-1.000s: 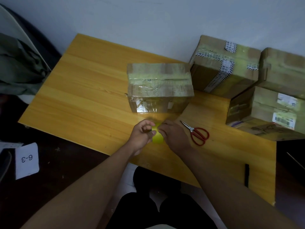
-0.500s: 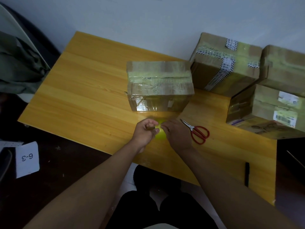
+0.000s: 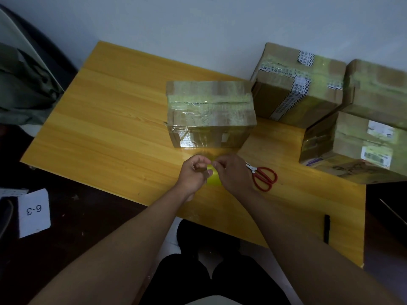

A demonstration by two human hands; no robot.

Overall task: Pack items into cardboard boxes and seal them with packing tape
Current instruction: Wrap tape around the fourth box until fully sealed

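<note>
hands barely moved | both hands' fingers (image 3: 210, 172) pinch tape roll (image 3: 214, 180) — axis unclear

On the table (image 3: 105, 119), scissors (image 3: 263, 175) lie right of the taped box (image 3: 209, 113).

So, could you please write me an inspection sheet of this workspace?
Surface: wooden table against a wall.
Job's things: taped box at centre; three more boxes at right; yellow tape roll between the hands.
Clutter: red scissors beside the right hand; black pen near the edge.
Grippers: left hand and right hand both hold the roll.
Cables: nothing seen.
Surroundings: card marked 6-3 on the floor; green cloth at left.
</note>
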